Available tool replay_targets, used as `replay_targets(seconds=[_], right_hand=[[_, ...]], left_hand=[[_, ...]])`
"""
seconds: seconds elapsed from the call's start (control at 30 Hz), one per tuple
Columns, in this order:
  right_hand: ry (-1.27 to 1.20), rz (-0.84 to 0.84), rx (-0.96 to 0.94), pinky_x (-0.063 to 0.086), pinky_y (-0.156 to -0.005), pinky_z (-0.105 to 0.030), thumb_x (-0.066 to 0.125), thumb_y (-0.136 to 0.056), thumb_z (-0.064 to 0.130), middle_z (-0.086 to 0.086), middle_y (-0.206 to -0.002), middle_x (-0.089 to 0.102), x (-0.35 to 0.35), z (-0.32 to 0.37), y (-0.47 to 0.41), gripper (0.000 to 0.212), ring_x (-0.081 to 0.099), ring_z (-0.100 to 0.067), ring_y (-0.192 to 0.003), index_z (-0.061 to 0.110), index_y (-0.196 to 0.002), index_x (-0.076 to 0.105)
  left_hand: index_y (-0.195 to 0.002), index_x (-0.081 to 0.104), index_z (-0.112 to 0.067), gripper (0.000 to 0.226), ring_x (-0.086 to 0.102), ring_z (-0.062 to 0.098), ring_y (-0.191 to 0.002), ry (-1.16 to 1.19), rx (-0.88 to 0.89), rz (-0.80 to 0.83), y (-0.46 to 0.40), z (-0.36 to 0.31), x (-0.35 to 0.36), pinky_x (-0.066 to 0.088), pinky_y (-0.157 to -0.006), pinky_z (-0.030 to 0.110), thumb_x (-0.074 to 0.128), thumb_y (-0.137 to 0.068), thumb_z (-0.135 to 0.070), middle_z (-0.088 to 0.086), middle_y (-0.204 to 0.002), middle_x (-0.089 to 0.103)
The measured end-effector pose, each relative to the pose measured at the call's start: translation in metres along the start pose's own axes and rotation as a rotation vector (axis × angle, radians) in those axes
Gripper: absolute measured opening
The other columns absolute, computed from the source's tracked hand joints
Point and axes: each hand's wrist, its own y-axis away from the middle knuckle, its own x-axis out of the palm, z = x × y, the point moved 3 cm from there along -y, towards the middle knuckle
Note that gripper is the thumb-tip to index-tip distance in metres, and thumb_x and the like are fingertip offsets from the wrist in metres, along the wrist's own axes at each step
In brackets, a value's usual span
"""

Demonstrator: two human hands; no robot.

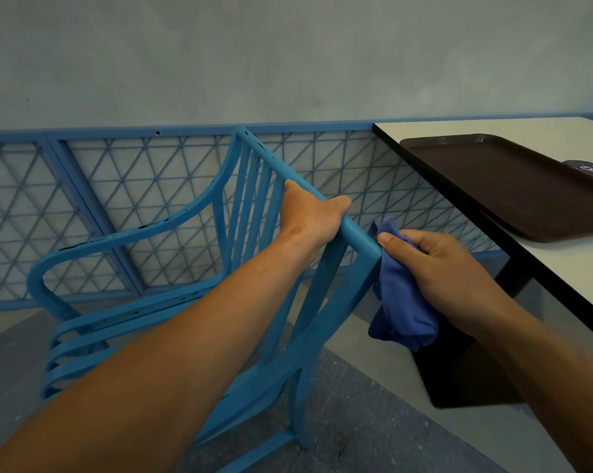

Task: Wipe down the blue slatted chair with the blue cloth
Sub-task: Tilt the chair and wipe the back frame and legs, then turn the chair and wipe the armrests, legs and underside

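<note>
The left hand (310, 213) gripped the top rail of the blue slatted metal chair (172, 302), fingers curled over it, while the right hand (441, 268) held the bunched blue microfibre cloth (402, 308) against the rail's near corner — thumb pressing on top. On the white table (561, 268) beside it lay a dark brown plastic tray (493, 186) — holding a dark printed item (592, 172) at its far edge.
</note>
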Motion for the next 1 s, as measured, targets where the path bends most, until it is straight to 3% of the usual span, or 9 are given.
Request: replay_targets(seconds=[0.17, 0.3, 0.43, 0.57, 0.67, 0.8, 0.87, 0.93, 1.0], right_hand=[[-0.008, 0.058, 0.008, 0.049, -0.061, -0.038, 0.057, -0.097, 0.041, -0.028, -0.074, 0.064, -0.006, 0.005, 0.017, 0.049, 0.063, -0.042, -0.066, -0.006, -0.085, 0.063], [-0.05, 0.104, 0.042, 0.055, -0.058, -0.032, 0.06, -0.094, 0.038, -0.015, -0.07, 0.072, -0.008, 0.012, 0.036, 0.041, 0.072, -0.031, -0.065, -0.001, -0.085, 0.069], [-0.068, 0.112, 0.04, 0.05, -0.051, -0.018, 0.061, -0.091, 0.035, -0.011, -0.066, 0.072, -0.01, 0.017, 0.052, 0.037, 0.07, -0.017, -0.057, 0.0, -0.083, 0.071], [-0.085, 0.172, 0.028, 0.058, -0.061, -0.028, 0.062, -0.089, 0.035, -0.011, -0.075, 0.075, -0.009, 0.019, 0.064, 0.03, 0.074, -0.025, -0.068, 0.009, -0.084, 0.076], [-0.161, 0.2, 0.045, 0.057, -0.061, -0.024, 0.062, -0.09, 0.029, -0.013, -0.077, 0.075, -0.007, 0.017, 0.068, 0.027, 0.074, -0.026, -0.069, 0.007, -0.086, 0.077], [-0.163, 0.18, 0.053, 0.056, -0.059, -0.022, 0.061, -0.093, 0.027, -0.014, -0.075, 0.074, -0.004, 0.012, 0.065, 0.028, 0.074, -0.026, -0.068, 0.004, -0.086, 0.076], [-0.177, 0.137, 0.058, 0.056, -0.057, -0.022, 0.061, -0.094, 0.026, -0.016, -0.073, 0.073, -0.004, 0.008, 0.058, 0.031, 0.074, -0.025, -0.065, -0.002, -0.087, 0.072], [-0.186, 0.053, 0.042, 0.05, -0.05, -0.017, 0.06, -0.097, 0.023, -0.015, -0.065, 0.071, -0.005, 0.004, 0.049, 0.035, 0.07, -0.016, -0.056, -0.009, -0.084, 0.066], [-0.147, -0.025, -0.002, 0.046, -0.047, -0.014, 0.059, -0.098, 0.024, -0.009, -0.058, 0.067, -0.005, 0.002, 0.037, 0.037, 0.065, -0.011, -0.05, -0.008, -0.079, 0.064]], left_hand=[[-0.121, 0.047, -0.008, 0.054, 0.06, 0.013, -0.071, -0.053, 0.044, 0.023, 0.015, -0.001, -0.002, 0.052, -0.055, 0.027, 0.075, -0.078, -0.026, 0.001, -0.09, 0.056], [-0.107, 0.051, -0.008, 0.043, 0.059, 0.016, -0.067, -0.069, 0.084, 0.085, 0.03, 0.001, -0.001, 0.05, -0.055, 0.027, 0.075, -0.076, -0.025, 0.001, -0.082, 0.055], [-0.099, 0.053, -0.006, 0.035, 0.059, 0.015, -0.065, -0.074, 0.123, 0.187, 0.04, -0.001, 0.0, 0.056, -0.056, 0.032, 0.075, -0.077, -0.021, 0.003, -0.081, 0.056], [-0.104, 0.055, -0.002, 0.041, 0.058, 0.017, -0.068, -0.083, 0.142, 0.291, 0.047, -0.002, 0.0, 0.059, -0.066, 0.043, 0.074, -0.075, -0.022, 0.008, -0.084, 0.058], [-0.102, 0.057, -0.017, 0.037, 0.062, 0.021, -0.079, -0.095, 0.14, 0.368, 0.05, -0.004, -0.002, 0.059, -0.073, 0.04, 0.074, -0.07, -0.026, 0.01, -0.094, 0.062], [-0.113, 0.058, -0.01, 0.058, 0.061, 0.02, -0.082, -0.122, 0.13, 0.439, 0.052, -0.003, -0.012, 0.058, -0.079, 0.052, 0.074, -0.062, -0.032, 0.009, -0.096, 0.061], [-0.121, 0.059, -0.015, 0.064, 0.064, 0.016, -0.093, -0.161, 0.142, 0.467, 0.053, -0.002, -0.018, 0.06, -0.083, 0.047, 0.074, -0.062, -0.034, 0.002, -0.103, 0.062], [-0.149, 0.044, -0.02, 0.09, 0.059, 0.01, -0.117, -0.181, 0.139, 0.487, 0.055, 0.0, -0.025, 0.056, -0.097, 0.036, 0.076, -0.065, -0.032, -0.008, -0.128, 0.056], [-0.154, 0.037, -0.024, 0.095, 0.052, 0.004, -0.124, -0.181, 0.136, 0.504, 0.059, 0.001, -0.032, 0.051, -0.104, 0.033, 0.076, -0.067, -0.03, -0.011, -0.137, 0.05]])
